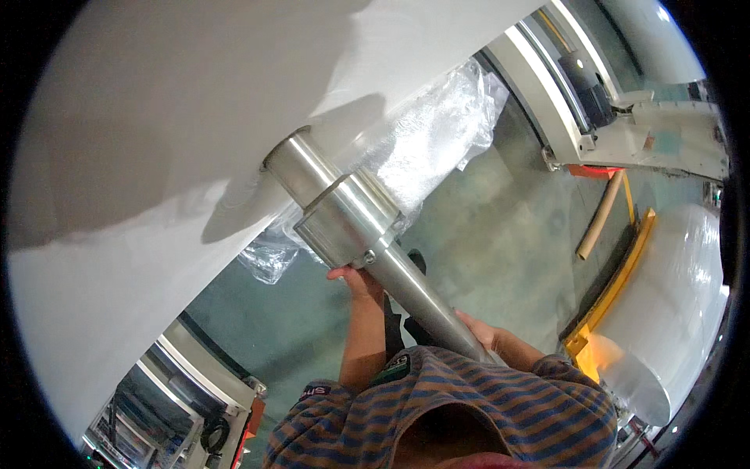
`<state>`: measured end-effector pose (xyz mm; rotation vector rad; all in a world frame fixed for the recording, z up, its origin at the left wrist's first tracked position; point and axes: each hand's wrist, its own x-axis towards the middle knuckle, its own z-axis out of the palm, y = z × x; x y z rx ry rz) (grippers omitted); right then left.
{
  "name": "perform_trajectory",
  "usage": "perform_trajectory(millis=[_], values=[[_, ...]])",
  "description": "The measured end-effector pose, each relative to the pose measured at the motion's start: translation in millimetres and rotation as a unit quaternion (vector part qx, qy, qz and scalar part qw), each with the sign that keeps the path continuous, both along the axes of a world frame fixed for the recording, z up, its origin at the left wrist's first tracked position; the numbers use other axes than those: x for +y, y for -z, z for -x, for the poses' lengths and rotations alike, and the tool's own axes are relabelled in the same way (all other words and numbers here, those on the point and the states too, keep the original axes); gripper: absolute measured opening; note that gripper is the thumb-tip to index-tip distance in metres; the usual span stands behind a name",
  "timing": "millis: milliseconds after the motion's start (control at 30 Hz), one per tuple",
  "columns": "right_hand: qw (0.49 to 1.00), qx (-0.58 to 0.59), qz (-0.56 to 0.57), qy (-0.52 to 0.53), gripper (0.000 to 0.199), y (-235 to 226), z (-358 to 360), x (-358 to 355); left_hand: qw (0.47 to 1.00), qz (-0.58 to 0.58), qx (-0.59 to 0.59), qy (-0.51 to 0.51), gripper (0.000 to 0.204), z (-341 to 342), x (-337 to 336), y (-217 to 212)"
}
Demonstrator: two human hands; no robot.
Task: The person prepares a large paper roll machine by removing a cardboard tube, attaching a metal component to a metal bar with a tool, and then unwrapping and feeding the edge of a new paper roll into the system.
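A shiny metal shaft (428, 303) with a wide stepped collar (349, 219) slants from my body up to the left. Its far, flanged end lies against a huge smooth white surface (156, 141); whether it enters that surface I cannot tell. My left hand (361, 283) supports the collar's lower edge from beneath, fingers curled and partly hidden. Lower down, near my chest, my right hand (486, 334) grips the shaft from its right side, its fingers mostly out of sight behind the metal.
Crumpled clear plastic film (433, 129) hangs along the white body's lower edge. White machine frames stand at upper right (539, 86) and lower left (199, 375). On the right are a brown tube (601, 215), a curved yellow bar (621, 277) and a film-wrapped white roll (680, 305). The floor is green.
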<state>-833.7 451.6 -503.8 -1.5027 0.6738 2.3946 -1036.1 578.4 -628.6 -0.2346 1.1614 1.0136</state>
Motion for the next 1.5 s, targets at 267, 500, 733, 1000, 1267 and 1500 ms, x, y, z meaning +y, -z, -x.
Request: perform_trajectory(millis=[267,500,733,1000,1267,1500], values=[[0.866,-0.376,-0.292,-0.154,0.038,33,-4,12,0.99,-0.1,0.092,-0.027,0.106,10,22,-45],[0.418,-0.455,-0.78,-0.098,0.022,-23,58,222,0.786,-0.37,0.493,-0.046,0.09,29,68,-84],[0.361,-0.419,-0.833,0.025,0.02,-22,89,261,0.693,-0.296,0.656,-0.046,0.051,35,69,-87],[0.375,-0.407,-0.831,0.044,0.023,-28,90,271,0.688,-0.403,0.6,-0.063,0.04,11,86,-116],[0.381,-0.426,-0.82,0.046,0.024,-29,82,264,0.619,-0.352,0.702,-0.01,0.044,21,79,-114],[0.378,-0.415,-0.823,0.093,0.03,-33,79,280,0.602,-0.358,0.714,0.027,0.042,6,93,-138]])
